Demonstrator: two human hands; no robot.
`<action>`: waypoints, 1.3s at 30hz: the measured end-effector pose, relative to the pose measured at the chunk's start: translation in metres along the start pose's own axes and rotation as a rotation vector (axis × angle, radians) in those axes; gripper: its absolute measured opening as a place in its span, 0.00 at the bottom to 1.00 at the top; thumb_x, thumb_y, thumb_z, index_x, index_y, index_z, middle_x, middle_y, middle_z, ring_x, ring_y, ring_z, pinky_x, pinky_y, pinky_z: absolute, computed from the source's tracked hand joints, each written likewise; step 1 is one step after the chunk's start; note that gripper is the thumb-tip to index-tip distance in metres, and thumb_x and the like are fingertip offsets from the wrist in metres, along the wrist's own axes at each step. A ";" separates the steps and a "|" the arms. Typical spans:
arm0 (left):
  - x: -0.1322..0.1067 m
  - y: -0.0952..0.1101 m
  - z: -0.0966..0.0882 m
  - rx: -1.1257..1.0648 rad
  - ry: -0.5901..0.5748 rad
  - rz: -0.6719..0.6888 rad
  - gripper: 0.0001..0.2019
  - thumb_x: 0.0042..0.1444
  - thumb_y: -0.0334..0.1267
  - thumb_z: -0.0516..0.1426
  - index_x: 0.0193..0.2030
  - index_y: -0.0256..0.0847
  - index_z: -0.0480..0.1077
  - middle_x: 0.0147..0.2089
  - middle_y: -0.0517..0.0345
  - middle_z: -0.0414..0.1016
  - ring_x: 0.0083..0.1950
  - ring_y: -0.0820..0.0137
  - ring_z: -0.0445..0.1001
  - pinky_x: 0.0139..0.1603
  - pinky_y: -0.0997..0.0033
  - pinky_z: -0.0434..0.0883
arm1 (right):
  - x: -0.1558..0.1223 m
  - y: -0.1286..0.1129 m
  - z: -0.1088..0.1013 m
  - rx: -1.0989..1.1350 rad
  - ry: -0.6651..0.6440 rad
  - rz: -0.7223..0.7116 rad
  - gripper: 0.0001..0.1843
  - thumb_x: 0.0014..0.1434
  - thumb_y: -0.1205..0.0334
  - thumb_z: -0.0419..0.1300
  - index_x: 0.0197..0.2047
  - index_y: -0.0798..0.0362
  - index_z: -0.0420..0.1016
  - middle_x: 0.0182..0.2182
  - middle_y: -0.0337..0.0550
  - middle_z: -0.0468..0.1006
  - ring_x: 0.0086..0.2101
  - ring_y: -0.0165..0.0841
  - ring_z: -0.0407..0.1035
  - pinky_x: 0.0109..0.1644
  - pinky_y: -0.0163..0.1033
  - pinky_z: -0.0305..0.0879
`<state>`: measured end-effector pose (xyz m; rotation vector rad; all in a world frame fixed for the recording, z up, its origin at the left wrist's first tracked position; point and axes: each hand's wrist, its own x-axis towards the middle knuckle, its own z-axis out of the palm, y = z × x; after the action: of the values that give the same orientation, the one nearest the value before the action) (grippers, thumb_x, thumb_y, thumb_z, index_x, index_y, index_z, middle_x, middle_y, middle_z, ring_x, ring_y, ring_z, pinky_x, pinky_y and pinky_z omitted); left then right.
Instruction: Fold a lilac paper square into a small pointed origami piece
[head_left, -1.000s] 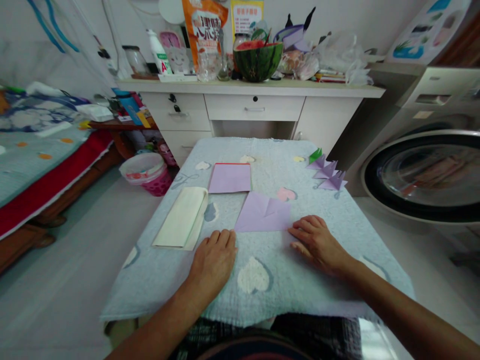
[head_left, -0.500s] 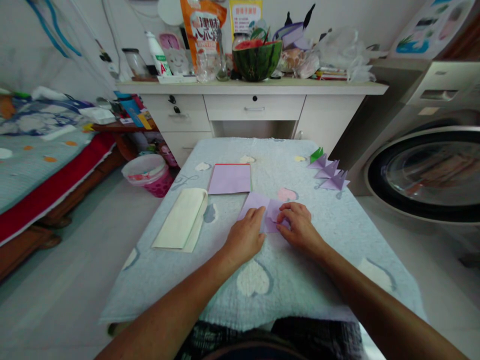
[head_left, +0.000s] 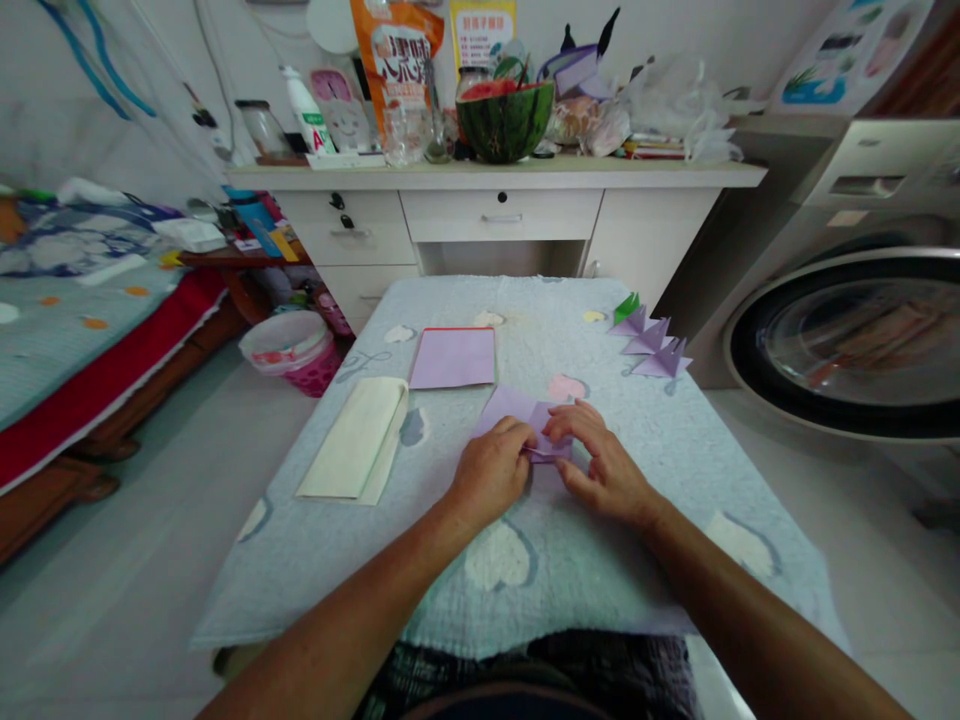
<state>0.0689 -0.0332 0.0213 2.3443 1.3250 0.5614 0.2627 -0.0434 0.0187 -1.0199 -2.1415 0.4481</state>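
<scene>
A partly folded sheet of purple origami paper [head_left: 499, 403] lies on the table in front of me. My left hand [head_left: 496, 462] is closed on its lower part, thumb and fingers pinching a folded edge. On the paper's right side is my right hand [head_left: 600, 458], thumb and index finger apart, fingertips touching the paper. Just behind to the left rests a square stack of paper [head_left: 454, 358] with a purple sheet on top. Folded purple pieces [head_left: 656, 345] with pointed tips stand in a row at the far right, a green one [head_left: 625, 308] at the back end.
A folded pale cream cloth or paper [head_left: 352, 440] lies left on the cloth-covered table [head_left: 600, 570]. Behind stands a white cabinet [head_left: 502, 215] carrying a cut watermelon [head_left: 506, 125]. A washing machine [head_left: 847, 300] is on the right, a pink bin [head_left: 296, 350] on the left.
My left hand has shifted to pinch the paper's lower folded edge. My right fingers have spread apart from their pinch on the paper's right side. The view has moved slightly.
</scene>
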 end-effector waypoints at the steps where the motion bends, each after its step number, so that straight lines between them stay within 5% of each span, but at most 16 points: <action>1: -0.001 0.003 -0.002 -0.016 0.004 0.018 0.11 0.55 0.24 0.51 0.39 0.42 0.69 0.41 0.59 0.72 0.44 0.70 0.73 0.47 0.70 0.70 | -0.001 0.000 -0.005 -0.003 -0.005 -0.003 0.18 0.53 0.65 0.53 0.49 0.49 0.65 0.48 0.48 0.74 0.58 0.46 0.63 0.67 0.62 0.43; 4: -0.009 0.012 -0.009 -0.024 0.011 0.048 0.12 0.54 0.23 0.50 0.40 0.41 0.68 0.39 0.59 0.72 0.42 0.69 0.72 0.45 0.69 0.70 | -0.003 0.001 -0.023 -0.032 -0.008 0.013 0.32 0.48 0.69 0.50 0.58 0.50 0.60 0.56 0.49 0.70 0.64 0.46 0.56 0.69 0.63 0.35; 12: -0.029 0.016 -0.016 -0.054 0.009 0.245 0.17 0.50 0.20 0.53 0.44 0.43 0.70 0.43 0.57 0.68 0.45 0.68 0.70 0.46 0.68 0.70 | -0.016 -0.023 -0.054 -0.227 -0.174 -0.066 0.41 0.52 0.70 0.51 0.69 0.50 0.49 0.66 0.50 0.60 0.66 0.45 0.51 0.69 0.63 0.41; 17: -0.014 0.000 -0.017 -0.308 0.015 0.237 0.16 0.47 0.18 0.52 0.38 0.41 0.69 0.43 0.57 0.67 0.47 0.70 0.70 0.49 0.70 0.70 | -0.022 -0.028 -0.048 -0.303 -0.300 -0.049 0.47 0.58 0.53 0.60 0.73 0.54 0.40 0.69 0.57 0.52 0.67 0.50 0.47 0.69 0.63 0.44; 20: -0.005 -0.018 -0.013 -0.357 -0.024 0.182 0.15 0.45 0.17 0.51 0.35 0.40 0.67 0.42 0.57 0.69 0.47 0.70 0.71 0.52 0.67 0.69 | -0.023 -0.021 -0.033 -0.328 -0.305 -0.014 0.44 0.58 0.56 0.61 0.71 0.56 0.47 0.67 0.59 0.57 0.67 0.50 0.49 0.68 0.63 0.46; 24: -0.007 -0.039 -0.009 -0.117 -0.082 0.172 0.12 0.48 0.20 0.55 0.35 0.41 0.71 0.48 0.55 0.71 0.56 0.64 0.67 0.60 0.57 0.63 | -0.023 -0.009 -0.013 -0.292 -0.397 0.010 0.31 0.55 0.64 0.62 0.63 0.57 0.65 0.61 0.59 0.67 0.60 0.48 0.62 0.63 0.59 0.59; 29: -0.027 -0.037 -0.015 0.261 0.008 0.244 0.10 0.56 0.28 0.58 0.42 0.45 0.74 0.58 0.53 0.68 0.65 0.56 0.58 0.65 0.49 0.55 | -0.023 -0.001 -0.003 -0.306 -0.380 0.014 0.24 0.55 0.69 0.60 0.56 0.57 0.72 0.57 0.57 0.72 0.57 0.45 0.66 0.61 0.54 0.64; 34: -0.043 -0.021 -0.013 0.511 -0.001 0.267 0.05 0.62 0.32 0.55 0.37 0.41 0.72 0.43 0.53 0.73 0.48 0.61 0.67 0.48 0.58 0.66 | -0.012 -0.004 -0.009 -0.284 -0.409 -0.012 0.25 0.50 0.73 0.57 0.53 0.57 0.73 0.54 0.55 0.75 0.53 0.43 0.69 0.58 0.52 0.66; 39: -0.049 -0.025 -0.007 0.588 0.042 0.230 0.07 0.63 0.31 0.53 0.35 0.41 0.71 0.36 0.55 0.70 0.39 0.64 0.65 0.39 0.63 0.64 | 0.005 -0.011 -0.020 -0.263 -0.512 0.041 0.23 0.47 0.76 0.54 0.47 0.55 0.74 0.45 0.51 0.79 0.45 0.40 0.73 0.51 0.48 0.69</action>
<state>0.0244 -0.0629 0.0067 3.0006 1.3890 0.3093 0.2690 -0.0460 0.0409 -1.1921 -2.6936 0.4962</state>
